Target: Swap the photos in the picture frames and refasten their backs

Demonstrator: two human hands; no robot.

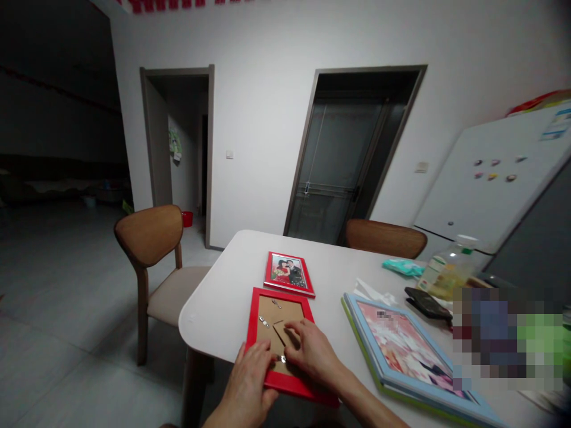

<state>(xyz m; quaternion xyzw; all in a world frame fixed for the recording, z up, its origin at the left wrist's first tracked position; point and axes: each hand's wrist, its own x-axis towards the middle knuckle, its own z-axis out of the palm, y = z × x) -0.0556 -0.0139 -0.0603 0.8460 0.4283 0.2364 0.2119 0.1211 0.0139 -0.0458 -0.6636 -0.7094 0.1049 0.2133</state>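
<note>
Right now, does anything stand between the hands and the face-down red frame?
Nothing visible does: the left hand rests on the red frame, and the right hand is at its brown backing.

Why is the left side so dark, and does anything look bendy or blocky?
Head view: the far-left room looks unlit, while the white wall is brighter; the fridge leans, probably from a wide lens or tilt; blocky squares hide things at right.
</note>
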